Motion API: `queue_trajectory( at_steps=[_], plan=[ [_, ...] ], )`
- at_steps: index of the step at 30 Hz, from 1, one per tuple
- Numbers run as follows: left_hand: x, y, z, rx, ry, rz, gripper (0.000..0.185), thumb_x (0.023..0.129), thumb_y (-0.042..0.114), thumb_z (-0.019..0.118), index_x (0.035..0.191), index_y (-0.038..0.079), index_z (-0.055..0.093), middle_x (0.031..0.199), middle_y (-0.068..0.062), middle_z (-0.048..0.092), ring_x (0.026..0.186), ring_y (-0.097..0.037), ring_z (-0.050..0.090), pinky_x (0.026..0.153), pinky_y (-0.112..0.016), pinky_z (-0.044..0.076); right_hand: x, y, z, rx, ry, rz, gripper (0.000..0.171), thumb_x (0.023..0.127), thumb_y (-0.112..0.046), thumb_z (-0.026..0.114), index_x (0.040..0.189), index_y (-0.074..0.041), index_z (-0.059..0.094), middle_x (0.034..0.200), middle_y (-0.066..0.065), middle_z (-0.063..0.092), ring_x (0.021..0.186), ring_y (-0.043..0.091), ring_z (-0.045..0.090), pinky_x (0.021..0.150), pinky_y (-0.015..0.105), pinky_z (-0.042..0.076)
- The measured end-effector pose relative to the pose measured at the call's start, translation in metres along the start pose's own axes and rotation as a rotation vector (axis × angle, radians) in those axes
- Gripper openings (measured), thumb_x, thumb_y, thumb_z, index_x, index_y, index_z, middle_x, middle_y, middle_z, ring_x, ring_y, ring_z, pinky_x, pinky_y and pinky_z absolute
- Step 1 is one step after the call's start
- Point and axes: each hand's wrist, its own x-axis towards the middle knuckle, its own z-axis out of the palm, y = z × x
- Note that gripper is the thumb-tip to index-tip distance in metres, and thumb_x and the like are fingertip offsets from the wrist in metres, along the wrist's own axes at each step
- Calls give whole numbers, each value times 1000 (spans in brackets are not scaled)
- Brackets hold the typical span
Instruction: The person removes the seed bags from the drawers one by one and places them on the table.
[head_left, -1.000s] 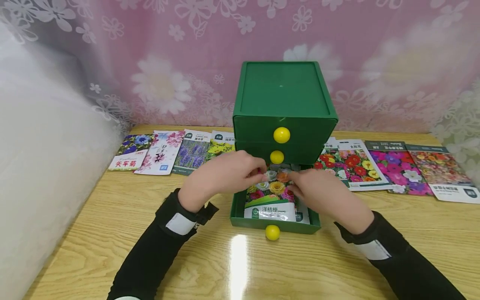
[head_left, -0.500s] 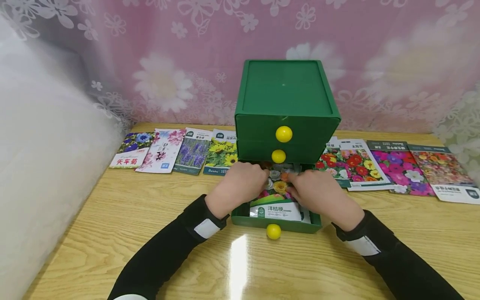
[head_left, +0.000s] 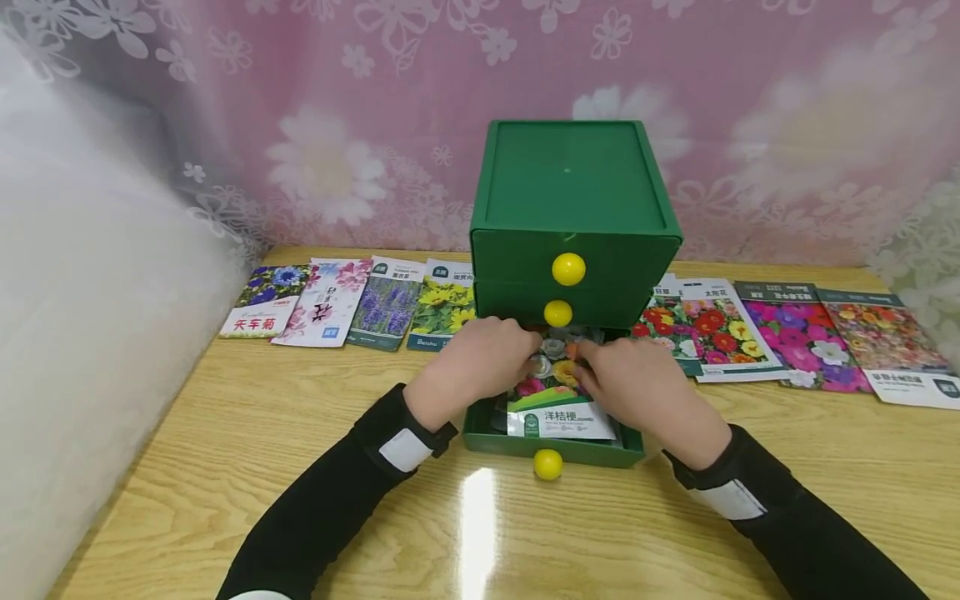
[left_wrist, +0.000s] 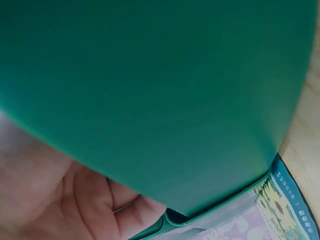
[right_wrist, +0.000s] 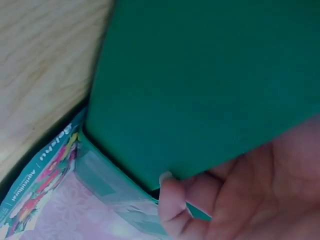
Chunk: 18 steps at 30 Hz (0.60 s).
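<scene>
A green cabinet (head_left: 573, 183) with yellow knobs stands at the back, its bottom drawer (head_left: 555, 452) pulled out. Inside that drawer lies a flower seed packet (head_left: 562, 421), white at its near end, with part of another packet under it. My left hand (head_left: 480, 362) reaches over the drawer's left side, fingers bent down at the packet's left; their tips are hidden. On the other side my right hand (head_left: 645, 392) holds the packet's upper right part between thumb and index finger. Both wrist views are mostly filled by green plastic (left_wrist: 165, 100), with curled fingers (right_wrist: 177, 210) behind its edge.
Left of the cabinet, several seed packets (head_left: 386, 304) overlap in a row. Further packets (head_left: 723, 329) lie to the right, up to a packet of mixed small flowers (head_left: 888, 342). A pink floral curtain (head_left: 420, 125) hangs behind the wooden table (head_left: 262, 425).
The left hand has moved right and inward over the drawer. The seed packet has slid a little to the right and turned slightly. The right hand has barely moved.
</scene>
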Motion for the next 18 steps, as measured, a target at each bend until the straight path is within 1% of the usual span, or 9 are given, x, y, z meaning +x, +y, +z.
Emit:
queue_trajectory(
  at_steps=[3,6,9,12,15,18],
  plan=[
    [1,-4,-1,-62,-9,-14,19,99,36,63,93,18,68,70,4,58,62,-13,56,56,-27,47,-1,0,-4,10,27,-2,21,95,-30,69,97,-9,71,59,-2,51,52,17,50,47,32,41],
    [1,-8,-5,-139,-54,-42,20,100,37,62,89,20,66,70,4,58,62,-13,56,57,-27,45,-2,1,-9,69,32,1,18,94,-27,71,99,-9,72,63,-1,57,54,16,51,49,31,42],
    [-1,-12,-14,-241,-108,-64,18,100,35,62,93,20,68,74,4,61,65,-14,55,59,-27,43,-2,2,-14,141,19,14,18,93,-24,72,102,-9,74,70,0,63,56,15,51,52,30,43],
    [-4,-17,-22,-340,-136,-89,17,99,33,65,101,17,69,79,2,62,67,-16,54,61,-28,42,-2,2,-19,205,-1,26,21,94,-25,72,107,-9,74,70,-2,62,59,15,51,53,30,42],
    [-10,-23,-22,-414,-134,-115,20,97,35,67,105,17,69,80,2,63,66,-15,54,62,-29,42,-3,0,-22,269,-25,27,23,94,-25,71,110,-9,74,66,-4,57,59,15,48,53,31,39],
    [-23,-31,-18,-486,-114,-125,19,95,36,69,104,19,68,76,3,64,65,-15,56,61,-29,44,-8,-6,-25,336,-58,12,22,95,-24,70,112,-10,73,64,-6,53,57,14,46,52,30,38]
  ],
)
